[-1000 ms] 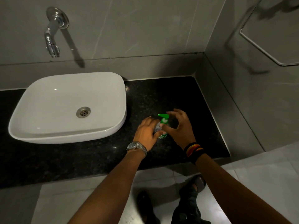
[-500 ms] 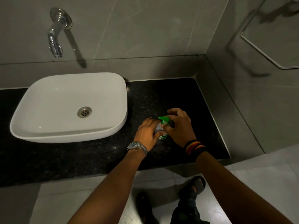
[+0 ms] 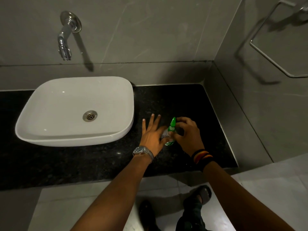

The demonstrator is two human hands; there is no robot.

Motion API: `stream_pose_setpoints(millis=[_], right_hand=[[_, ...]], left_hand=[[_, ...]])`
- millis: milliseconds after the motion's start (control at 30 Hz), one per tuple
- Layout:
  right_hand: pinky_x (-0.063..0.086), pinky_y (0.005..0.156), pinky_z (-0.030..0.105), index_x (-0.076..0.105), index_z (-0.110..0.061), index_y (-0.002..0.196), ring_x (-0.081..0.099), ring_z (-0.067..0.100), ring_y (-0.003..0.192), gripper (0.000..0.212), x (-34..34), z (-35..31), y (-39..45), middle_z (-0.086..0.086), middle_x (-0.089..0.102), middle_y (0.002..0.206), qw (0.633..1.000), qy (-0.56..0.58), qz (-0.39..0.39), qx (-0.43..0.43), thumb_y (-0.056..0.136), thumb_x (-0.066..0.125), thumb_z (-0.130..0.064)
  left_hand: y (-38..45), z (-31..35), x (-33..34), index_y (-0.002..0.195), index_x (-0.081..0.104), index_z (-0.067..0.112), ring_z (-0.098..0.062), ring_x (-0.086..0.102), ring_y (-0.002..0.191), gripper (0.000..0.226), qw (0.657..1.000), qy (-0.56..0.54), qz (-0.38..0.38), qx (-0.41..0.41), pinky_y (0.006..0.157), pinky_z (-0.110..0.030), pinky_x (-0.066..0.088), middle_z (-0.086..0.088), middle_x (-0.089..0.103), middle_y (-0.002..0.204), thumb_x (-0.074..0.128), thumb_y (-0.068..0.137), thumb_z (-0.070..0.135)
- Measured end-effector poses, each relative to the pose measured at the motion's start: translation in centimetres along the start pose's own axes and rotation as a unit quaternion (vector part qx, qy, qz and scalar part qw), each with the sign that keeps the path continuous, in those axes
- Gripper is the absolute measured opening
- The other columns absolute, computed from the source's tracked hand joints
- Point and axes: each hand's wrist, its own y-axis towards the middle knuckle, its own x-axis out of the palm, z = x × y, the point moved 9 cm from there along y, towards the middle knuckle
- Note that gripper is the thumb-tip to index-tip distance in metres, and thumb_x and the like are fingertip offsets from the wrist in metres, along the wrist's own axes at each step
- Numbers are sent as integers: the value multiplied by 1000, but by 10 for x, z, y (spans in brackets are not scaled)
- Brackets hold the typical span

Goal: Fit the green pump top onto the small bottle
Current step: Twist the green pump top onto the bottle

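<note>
A small clear bottle (image 3: 168,142) with a green label stands on the black granite counter (image 3: 183,100), right of the basin. The green pump top (image 3: 172,124) sits on its neck, nozzle pointing away from me. My right hand (image 3: 188,134) is closed around the pump collar and the bottle's right side. My left hand (image 3: 152,134) rests against the bottle's left side with its fingers spread out over the counter; its thumb touches the bottle's lower part. Most of the bottle body is hidden between the two hands.
A white basin (image 3: 76,110) sits on the counter to the left, under a chrome wall tap (image 3: 65,39). Grey tiled walls close the back and right. A metal towel rail (image 3: 275,52) hangs on the right wall. My feet stand on the floor below the counter's front edge.
My left hand has opened, its fingers now spread flat where they were curled around the bottle. The pump nozzle has turned from pointing left to pointing away from me.
</note>
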Motion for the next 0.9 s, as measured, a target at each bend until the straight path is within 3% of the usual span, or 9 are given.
stream_pose_setpoints(millis=[100,233,300,500,600,667,733,800,900], right_hand=[[47,96,46,66,-19,85,56,25,108,38,-4,1,4,3,62,111,998,-38,30,39,69,81,-50],[46,108,42,71,-15,110,49,25,127,46,4,1,3,7,55,135,998,48,1,40,73,84,-38],[46,108,41,74,-13,109,51,25,128,39,3,5,0,7,57,136,997,74,5,33,77,83,-32],[54,87,46,65,-16,86,59,25,101,53,2,9,2,5,61,106,994,26,52,90,63,80,-61],[46,106,36,69,-17,118,50,26,127,54,11,6,0,8,54,136,996,73,-9,53,71,85,-40],[42,105,30,72,-16,117,49,26,131,46,11,6,1,7,55,139,997,69,-33,31,74,84,-26],[49,100,39,74,-16,95,55,25,118,32,6,9,4,5,62,123,999,36,-10,38,70,86,-33],[52,91,48,62,-21,79,57,25,105,37,1,9,7,4,63,109,998,3,13,58,64,87,-44],[49,101,47,67,-19,103,53,27,119,48,6,4,6,8,58,126,999,15,-1,45,67,86,-45]], left_hand=[[0,0,-1,127,66,24,-34,2,156,43,1000,16,2,-4,120,-63,-13,-11,28,165,70,87,40],[2,0,-2,122,68,24,-33,1,156,40,1000,18,3,-8,117,-65,-17,-9,29,165,70,86,40],[0,1,-3,125,67,24,-33,1,156,42,1000,15,5,-10,117,-66,-17,-9,31,164,69,86,41],[2,-1,-2,123,67,26,-31,3,156,40,1000,12,4,-15,117,-62,-20,-8,34,163,66,88,44],[2,-1,-2,125,67,24,-31,4,156,42,1000,15,6,-9,118,-66,-14,-8,36,162,63,89,44],[1,1,-3,127,65,23,-31,5,156,44,1000,18,4,-9,118,-66,-14,-8,37,162,62,90,46],[0,1,-3,126,65,23,-32,5,156,43,1000,19,1,-10,117,-65,-16,-8,38,161,64,90,46],[1,1,-3,123,67,22,-32,6,156,41,1000,18,3,-7,117,-63,-17,-9,39,160,66,89,45],[2,0,-3,122,68,21,-33,7,156,40,1000,20,7,-6,118,-64,-15,-9,42,159,66,88,42]])
